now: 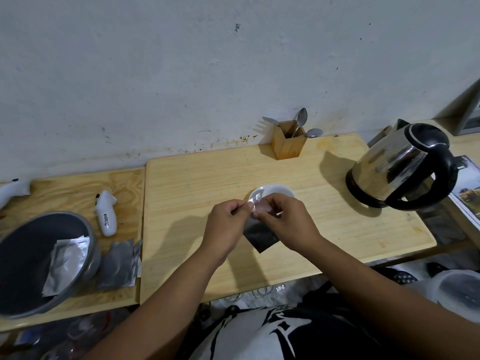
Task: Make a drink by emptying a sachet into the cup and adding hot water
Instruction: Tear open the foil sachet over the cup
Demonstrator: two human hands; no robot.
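Pale, scuffed wall backs two light wooden tabletops pushed side by side; the larger table carries the work. Near its middle sits a white cup, and just in front of it both hands meet over a silver sachet. The left hand and right hand are close together, thumbs and fingertips pinched on the sachet's top edge right at the cup's near rim. The sachet hangs below the fingers with its long axis running roughly from the cup toward the person, its lower corner pointing near and slightly left; whether the top is torn yet cannot be told.

Far right stands a steel kettle with a black handle, well apart from the cup. At the far edge a wooden holder keeps a fork and spoons upright. On the left table, a grey bowl holds more sachets, others lie beside it, and a white controller lies just beyond.
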